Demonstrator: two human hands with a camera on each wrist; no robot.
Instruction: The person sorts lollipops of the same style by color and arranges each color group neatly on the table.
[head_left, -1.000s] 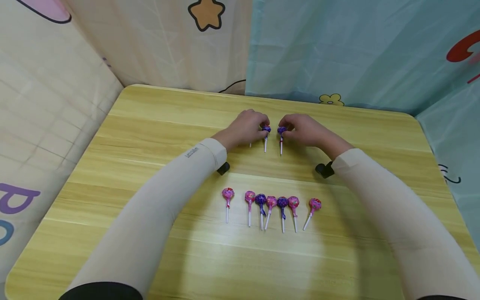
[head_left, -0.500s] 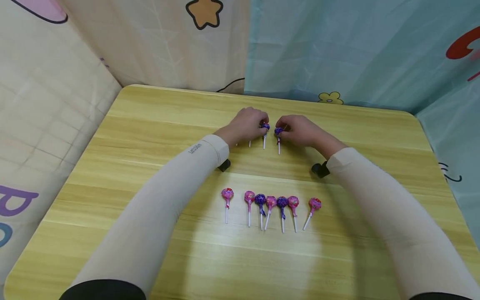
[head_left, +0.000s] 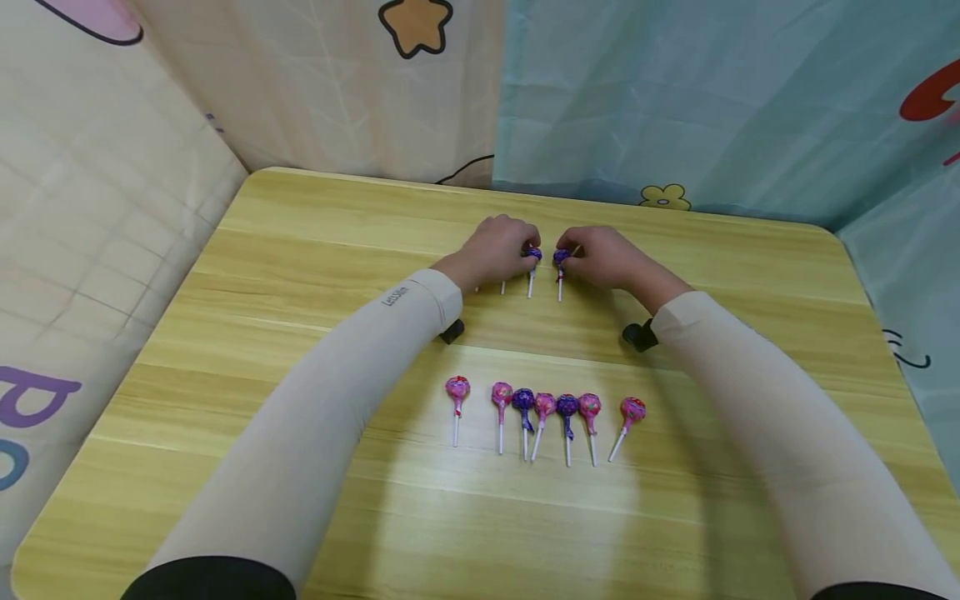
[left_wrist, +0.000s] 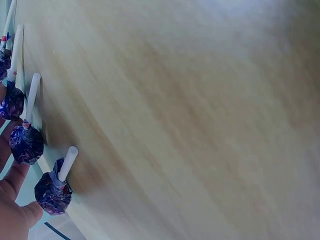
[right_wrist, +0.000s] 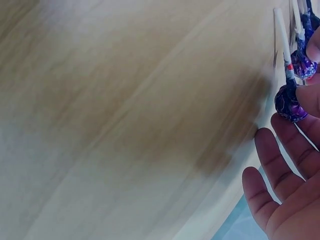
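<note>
At the far middle of the table, my left hand [head_left: 497, 250] pinches a purple-wrapped lollipop [head_left: 533, 252] by its candy head. Just right of it, another purple lollipop [head_left: 560, 257] is held between thumb and fingers of my right hand [head_left: 606, 257]. Both sticks point toward me, side by side with a small gap. The left wrist view shows two more purple lollipops, one [left_wrist: 26, 144] beside the held one and another [left_wrist: 53, 195] nearer the camera. In the head view my left hand hides their heads. The right wrist view has the right-held lollipop [right_wrist: 291, 103] close up, its stick upward.
A row of several lollipops lies nearer me, with pink ones [head_left: 544, 404] and purple ones [head_left: 567, 406] mixed. One pink lollipop [head_left: 457, 387] sits apart at the left, another [head_left: 633, 409] at the right. Printed curtains [head_left: 675, 92] hang behind the wooden table [head_left: 300, 217].
Both held lollipops have shifted slightly away from me, and the right one has come a little nearer the left. A second stick now shows under my left wrist. The near row has stayed put.
</note>
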